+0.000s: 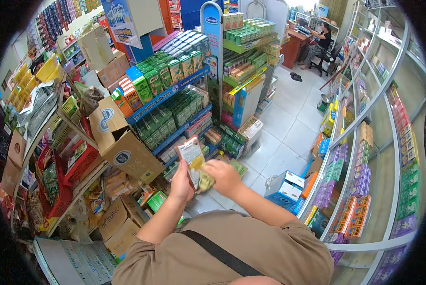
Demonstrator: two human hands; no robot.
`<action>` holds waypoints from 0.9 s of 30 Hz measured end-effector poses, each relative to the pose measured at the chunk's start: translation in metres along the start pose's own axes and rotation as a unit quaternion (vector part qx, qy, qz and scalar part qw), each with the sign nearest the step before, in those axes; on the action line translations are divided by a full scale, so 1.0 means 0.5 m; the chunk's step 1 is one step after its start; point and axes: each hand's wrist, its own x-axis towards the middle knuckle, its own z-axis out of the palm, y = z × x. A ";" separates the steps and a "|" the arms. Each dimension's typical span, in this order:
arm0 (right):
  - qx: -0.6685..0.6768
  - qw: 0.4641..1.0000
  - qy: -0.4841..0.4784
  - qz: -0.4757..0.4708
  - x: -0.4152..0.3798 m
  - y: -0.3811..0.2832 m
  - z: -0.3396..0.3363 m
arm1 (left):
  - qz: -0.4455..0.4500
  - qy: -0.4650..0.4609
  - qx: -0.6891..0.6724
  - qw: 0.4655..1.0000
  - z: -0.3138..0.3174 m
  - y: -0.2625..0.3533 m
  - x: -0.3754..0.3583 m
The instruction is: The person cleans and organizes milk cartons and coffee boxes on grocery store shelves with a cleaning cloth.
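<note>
My left hand (pixel 180 184) grips a flat box (pixel 190 151) with a white and orange-brown printed face, held upright in front of my chest. My right hand (pixel 224 175) is closed around a crumpled yellow-green cloth (pixel 205 182), which lies against the lower part of the box's face. The fingers of both hands are partly hidden. Just beyond the box stands a blue-edged rack (pixel 172 92) stacked with green milk cartons (pixel 151 78).
An open cardboard carton (pixel 127 147) and red baskets (pixel 56 185) crowd the left. Glass-fronted shelves (pixel 360 180) curve along the right, with a blue-and-white box (pixel 285 190) on the floor beside them. A tiled aisle (pixel 294 118) leads to a seated person (pixel 321 40) at a desk.
</note>
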 end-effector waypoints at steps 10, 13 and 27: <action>0.063 0.998 0.002 0.016 0.011 -0.031 -0.013 | -0.064 0.014 0.012 0.998 0.028 -0.045 -0.016; 0.131 0.987 -0.091 -0.003 -0.013 -0.041 -0.009 | -0.051 0.065 -0.010 0.996 0.002 -0.016 -0.006; 0.101 0.993 -0.041 -0.035 0.009 -0.004 -0.017 | -0.027 0.014 -0.006 1.000 0.021 -0.038 -0.009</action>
